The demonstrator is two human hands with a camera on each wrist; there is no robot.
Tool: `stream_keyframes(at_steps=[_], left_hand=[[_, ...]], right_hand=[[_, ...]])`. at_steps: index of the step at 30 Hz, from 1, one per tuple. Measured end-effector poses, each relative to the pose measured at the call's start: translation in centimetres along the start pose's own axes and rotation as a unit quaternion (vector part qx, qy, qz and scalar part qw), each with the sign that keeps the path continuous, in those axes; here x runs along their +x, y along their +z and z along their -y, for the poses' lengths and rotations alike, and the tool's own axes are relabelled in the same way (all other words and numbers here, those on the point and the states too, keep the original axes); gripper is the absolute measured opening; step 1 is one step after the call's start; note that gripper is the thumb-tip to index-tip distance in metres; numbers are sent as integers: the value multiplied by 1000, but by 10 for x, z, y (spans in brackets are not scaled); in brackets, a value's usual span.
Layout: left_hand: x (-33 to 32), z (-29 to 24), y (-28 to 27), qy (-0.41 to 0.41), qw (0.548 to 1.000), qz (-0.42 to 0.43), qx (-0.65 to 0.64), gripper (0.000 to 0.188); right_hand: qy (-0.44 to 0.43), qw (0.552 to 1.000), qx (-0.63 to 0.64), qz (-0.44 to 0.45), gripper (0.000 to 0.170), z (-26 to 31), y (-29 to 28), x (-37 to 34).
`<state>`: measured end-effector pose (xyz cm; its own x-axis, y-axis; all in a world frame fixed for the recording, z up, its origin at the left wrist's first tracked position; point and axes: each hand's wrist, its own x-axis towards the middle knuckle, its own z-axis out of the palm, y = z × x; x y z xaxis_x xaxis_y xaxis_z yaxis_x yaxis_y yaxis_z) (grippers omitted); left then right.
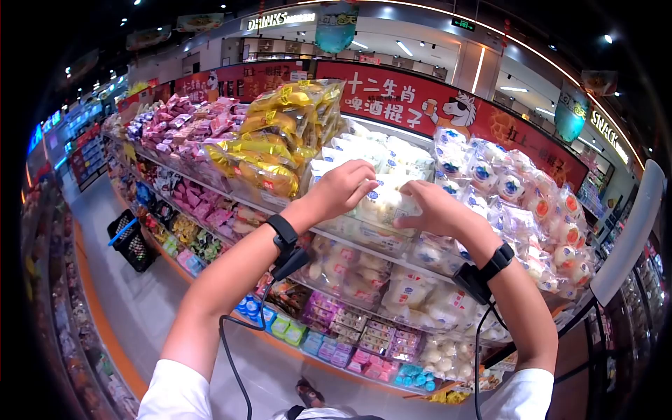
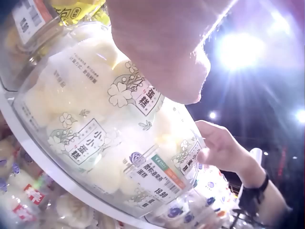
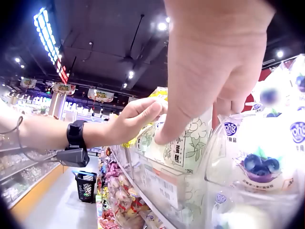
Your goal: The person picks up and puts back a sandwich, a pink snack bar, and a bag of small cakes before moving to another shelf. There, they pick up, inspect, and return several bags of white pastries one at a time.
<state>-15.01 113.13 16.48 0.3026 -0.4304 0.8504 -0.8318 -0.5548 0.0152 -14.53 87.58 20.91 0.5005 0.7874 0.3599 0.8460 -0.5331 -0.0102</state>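
Observation:
White packaged cakes [image 1: 392, 183] with green flower print fill a clear bin [image 1: 364, 231] on the upper shelf. Over the bin's left part is my left hand [image 1: 341, 187], its fingers slightly bent. My right hand [image 1: 439, 208] is at the right part, thumb and fingers spread apart. In the right wrist view, the thumb of my right hand [image 3: 214, 71] is against a printed cake packet [image 3: 188, 143], and my left hand [image 3: 136, 119] reaches in from the left. Fingertips of my left hand [image 2: 162, 52] are hidden in the left wrist view; whether they touch a packet is unclear.
Yellow-wrapped bread [image 1: 269, 150] is piled left of the bin, with pink packets [image 1: 185, 119] farther left. Blueberry-label packets [image 1: 483, 171] stand to the right. Lower shelves hold more packets. A black basket [image 1: 133, 245] stands on the floor at left.

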Motion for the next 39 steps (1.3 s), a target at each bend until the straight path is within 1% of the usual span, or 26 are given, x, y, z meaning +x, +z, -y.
stream_keyframes(at_steps=[1,3,4,5,7,8,11,12,15,18,21,22,24,26,27,28,29,31,32,35,36,37,39], left_hand=[[-2,-5,-1,-15,1000,-18,-12,16],[-1,-7,-1,-20,1000,-15,12,18],[1,-9,1,-23,999,-18,20,19],[4,-10,2,-25,999,-21,28,20],[9,-10,2,-13,999,15,49,26],[11,-10,2,-6,998,34,61,29],[11,-13,3,-22,993,37,108,40],[13,-14,4,-21,994,25,101,45],[17,-14,4,-72,987,78,120,48],[16,-15,-1,-41,987,91,128,53],[16,-15,-5,-36,989,100,107,58],[18,-14,-6,-47,987,117,105,58],[21,-15,-10,-70,981,149,98,59],[27,-19,-13,-104,974,172,101,57],[28,-20,-14,-124,970,181,103,55],[29,-18,-12,-131,971,178,92,47],[27,-14,-8,-141,978,139,61,44],[27,-15,-5,-156,986,58,1,37],[26,-14,-5,-143,989,37,-16,31],[27,-7,-3,-116,992,-36,19,29],[28,-7,-3,-116,992,-45,16,30],[28,-1,-1,-122,992,-9,5,31],[29,17,4,-136,988,66,-18,33]], right_hand=[[24,1000,11,-16,47,3,1,0],[74,996,28,-48,39,7,-6,2],[65,995,19,-77,35,2,-5,5],[59,994,-8,-89,34,-3,-4,8],[45,990,-66,-116,32,-12,-5,18],[62,992,-90,-70,38,-16,-7,23],[57,995,-79,39,47,-45,-4,45],[85,992,-82,54,48,-42,-8,50],[140,973,-113,145,41,-33,-13,62],[172,972,-84,133,37,-32,-13,68],[179,969,-80,148,37,-33,-17,62],[176,970,-79,150,35,-33,-18,61],[171,974,-32,145,35,-31,-21,55],[148,982,2,120,33,-25,-26,50],[164,980,-3,115,32,-25,-23,50],[178,978,-8,111,31,-27,-18,52],[191,976,-14,107,30,-29,-14,53],[176,981,-26,75,28,-32,-12,56],[171,983,-31,60,27,-34,-12,59],[155,987,-31,32,28,-29,-17,58],[147,988,-27,24,29,-28,-13,56],[139,990,-21,16,30,-28,-8,55],[131,991,-19,-4,28,-30,-1,51]])
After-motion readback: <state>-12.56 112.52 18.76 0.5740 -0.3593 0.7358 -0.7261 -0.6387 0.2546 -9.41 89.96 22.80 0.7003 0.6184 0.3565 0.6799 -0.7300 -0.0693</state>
